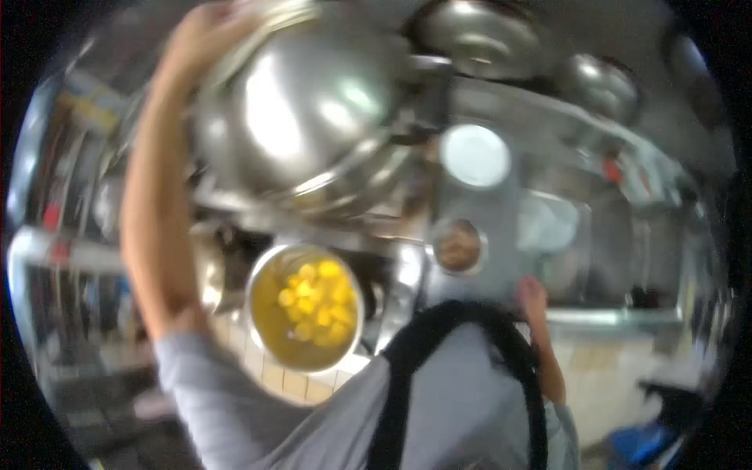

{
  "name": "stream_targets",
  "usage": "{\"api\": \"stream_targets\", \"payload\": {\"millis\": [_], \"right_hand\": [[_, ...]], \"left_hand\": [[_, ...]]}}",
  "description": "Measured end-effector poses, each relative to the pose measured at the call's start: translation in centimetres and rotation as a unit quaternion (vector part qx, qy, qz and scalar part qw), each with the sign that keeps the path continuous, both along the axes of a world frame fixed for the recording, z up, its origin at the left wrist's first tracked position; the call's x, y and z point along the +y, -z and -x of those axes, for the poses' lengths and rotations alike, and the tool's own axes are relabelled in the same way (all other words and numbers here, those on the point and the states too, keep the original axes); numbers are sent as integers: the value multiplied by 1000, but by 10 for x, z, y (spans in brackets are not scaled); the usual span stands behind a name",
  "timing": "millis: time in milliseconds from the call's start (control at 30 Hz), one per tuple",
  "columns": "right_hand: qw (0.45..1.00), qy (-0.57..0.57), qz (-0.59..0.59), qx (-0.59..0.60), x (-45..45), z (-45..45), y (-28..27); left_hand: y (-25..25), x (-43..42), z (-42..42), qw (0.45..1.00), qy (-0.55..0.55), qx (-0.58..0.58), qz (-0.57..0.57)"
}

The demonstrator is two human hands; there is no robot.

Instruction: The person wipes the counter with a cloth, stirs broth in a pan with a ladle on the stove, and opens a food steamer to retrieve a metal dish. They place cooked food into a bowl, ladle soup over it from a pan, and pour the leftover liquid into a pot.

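Note:
At the top left, my left hand is at the upper edge of a large, round steel pan or lid. The fingers are blurred and seem closed on a pale, folded, cloth-like strip along that edge. Below it stands a steel pot with yellow chunks inside. On the other side, my right hand hangs low by the near edge of the steel counter. Its fingers are too small and smeared to show whether they hold anything.
A white round plate or lid and a bowl of brownish food rest on the counter. Metal sink-like basins lie to the right. Two more round steel pans, one a wok, the other smaller, are at the back.

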State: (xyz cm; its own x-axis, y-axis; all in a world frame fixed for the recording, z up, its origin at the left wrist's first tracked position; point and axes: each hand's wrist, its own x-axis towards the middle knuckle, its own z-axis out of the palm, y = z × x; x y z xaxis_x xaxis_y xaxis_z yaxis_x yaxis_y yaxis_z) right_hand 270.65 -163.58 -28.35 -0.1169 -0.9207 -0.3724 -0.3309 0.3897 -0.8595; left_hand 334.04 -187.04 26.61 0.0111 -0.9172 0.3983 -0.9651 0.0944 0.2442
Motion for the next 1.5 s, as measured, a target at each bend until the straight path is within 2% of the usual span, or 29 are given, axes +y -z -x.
{"api": "stream_targets", "payload": {"millis": [33, 67, 100, 133, 200, 267, 300, 333, 367, 433, 467, 500, 567, 633, 667, 700, 767, 833, 867, 900, 967, 1033, 1100, 1200, 1267, 1333, 1400, 1433, 1500], "right_hand": [[990, -76, 21, 113, -5, -15, -45], [979, -84, 136, 130, -3, -3, -8], [984, -96, 59, 135, -10, -25, -92], [983, -98, 67, 142, -18, -14, -93], [983, -89, 80, 142, -32, 2, -97], [987, -47, 66, 137, -53, 17, -113], [990, -30, 48, 132, -66, 28, -122], [981, -32, 93, 165, -79, 39, -129], [970, -37, 138, 196, -93, 49, -134], [985, 10, 133, 112, -119, 66, -143], [988, 23, 120, 95, -135, 77, -145], [991, 31, 105, 77, -151, 87, -145], [989, 41, 129, 55, -183, 99, -146], [989, 64, 136, 4, -209, 109, -143], [990, 54, 131, -3, -223, 115, -139], [990, 57, 127, -36, -237, 121, -136], [989, 51, 114, -74, -259, 127, -132], [988, 23, 109, -111, -280, 131, -142], [982, 95, 110, -122, -285, 117, -156], [982, 92, 107, -127, -294, 121, -160], [951, 123, 127, -252, -310, 128, -155], [930, 145, 137, -307, -325, 135, -140], [885, 201, 130, -400, -328, 145, -134], [947, 47, 89, -304, -282, 106, -129], [992, -82, 4, -95, -236, 67, -137], [970, -237, -20, -47, -196, 58, -102], [935, -337, 18, 108, -158, 25, -123], [934, -341, 18, 109, -143, 13, -120], [938, -345, 26, 32, -123, -6, -102]], "left_hand": [[-10, 19, 25, 999, -12, -2, -32], [-8, 17, 24, 1000, 3, 10, -16], [-6, 14, 14, 999, 29, 26, -24], [-2, 14, -2, 997, 72, 9, 0], [-11, 51, 9, 999, 19, -28, 2], [-17, 95, 16, 993, 19, -76, 93], [-27, 124, -3, 990, 9, -119, 80], [-36, 153, -22, 984, 0, -162, 69], [-44, 193, -36, 999, 15, 37, 36], [-42, 231, 2, 998, 9, 50, 33], [-37, 256, 58, 989, -11, -138, 58], [-34, 277, 76, 997, 24, -78, 3], [-18, 310, 129, 999, 16, -28, -42], [23, 350, 164, 989, -41, 134, -36], [41, 341, 176, 972, 117, 198, -48], [54, 335, 189, 951, 121, 227, -173], [97, 323, 246, 917, 31, 335, -216], [154, 326, 279, 852, -79, 439, -274], [176, 322, 294, 827, -117, 457, -305], [218, 332, 294, 809, -133, 482, -307], [275, 328, 315, 787, -205, 513, -272], [319, 318, 328, 754, -258, 544, -263], [355, 309, 335, 711, -287, 590, -252], [407, 296, 332, 735, -277, 574, -233], [418, 280, 336, 731, -262, 593, -213], [423, 268, 332, 744, -255, 579, -216], [429, 261, 331, 748, -250, 583, -194], [431, 259, 328, 759, -248, 571, -190], [433, 256, 325, 763, -240, 567, -198]]}}
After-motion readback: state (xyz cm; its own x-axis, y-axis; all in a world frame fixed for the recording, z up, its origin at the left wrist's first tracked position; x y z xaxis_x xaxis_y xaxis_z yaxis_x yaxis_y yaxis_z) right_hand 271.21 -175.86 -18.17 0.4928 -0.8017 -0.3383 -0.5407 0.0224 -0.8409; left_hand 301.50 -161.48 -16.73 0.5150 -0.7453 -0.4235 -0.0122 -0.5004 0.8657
